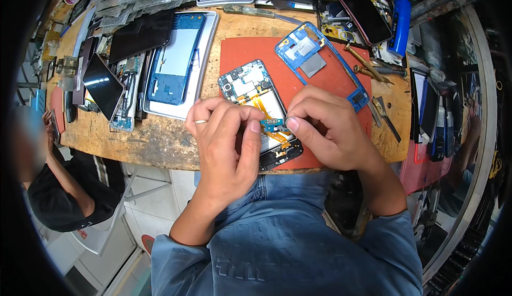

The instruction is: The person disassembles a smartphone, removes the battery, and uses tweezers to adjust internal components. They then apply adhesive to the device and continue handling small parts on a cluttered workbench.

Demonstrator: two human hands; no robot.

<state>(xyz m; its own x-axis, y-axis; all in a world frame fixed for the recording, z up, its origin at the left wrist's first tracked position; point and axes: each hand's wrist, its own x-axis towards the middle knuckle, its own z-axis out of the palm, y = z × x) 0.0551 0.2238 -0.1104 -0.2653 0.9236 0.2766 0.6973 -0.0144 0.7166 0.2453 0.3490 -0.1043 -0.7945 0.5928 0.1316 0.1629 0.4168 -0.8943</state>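
An opened phone [246, 85] lies on the red mat [240, 48], its boards, camera lenses and orange flex cables exposed. Over its lower half a small blue-green circuit board [273, 125] is held between my two hands. The bent fingers and thumb of my left hand [224, 144] close at the board's left end. At its right end my right hand [332, 128] pinches with thumb and forefinger. My fingers hide parts of the board and the phone's edges. A blue phone mid-frame [295, 57] rests on the mat beyond my right hand.
Left on the wooden bench [160, 141] are a white tray [213, 29] with a blue phone housing [173, 77], and dark phone screens [103, 85]. A screwdriver [240, 10] lies at the back. Right are tweezers [386, 120] and a blue cylinder [400, 26]. Another person [69, 184] sits at left.
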